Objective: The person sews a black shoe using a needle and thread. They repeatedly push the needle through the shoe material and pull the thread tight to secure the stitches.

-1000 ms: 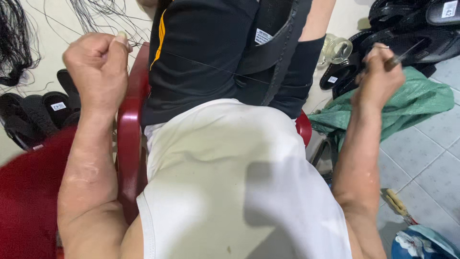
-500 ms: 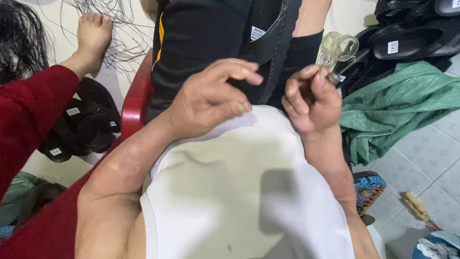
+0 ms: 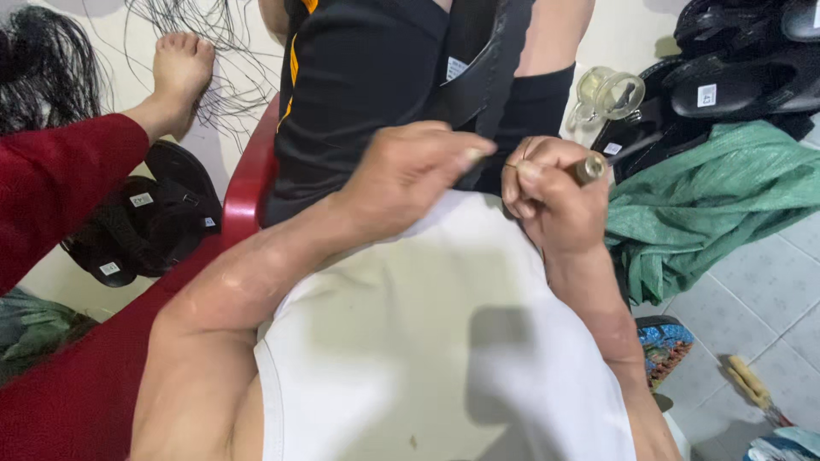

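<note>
Black item: black sandal strap and sole [image 3: 478, 77], upright between the knees against black shorts [image 3: 359, 94], just above both hands.
Left hand: left hand [image 3: 410, 175] curled narrow, fingertips pinched near the strap's lower edge; what it pinches is too thin to tell, maybe thread.
Right hand: right hand [image 3: 551, 201] closed around a brass-tipped metal awl handle [image 3: 589, 168], tip pointing up-right, apart from the strap.
Step (judgement): looks like hand-stitching the strap, between stitches, hands drawn together.
Next move calls for (judgement): awl tip lined up on the strap edge, left hand steadying it.
Counts: two own hands; one awl; one sandal in work; pile of black sandals [image 3: 735, 68] at right, at least three; more black sandals [image 3: 145, 222] at left, about two.
Others: second person's red sleeve [image 3: 60, 179] and bare foot [image 3: 179, 72] at left; black thread strands [image 3: 222, 43] on floor; green woven sack [image 3: 709, 205]; clear plastic cup [image 3: 606, 92]; red plastic chair [image 3: 248, 183]; wooden-handled tool [image 3: 752, 388] on tiles.
</note>
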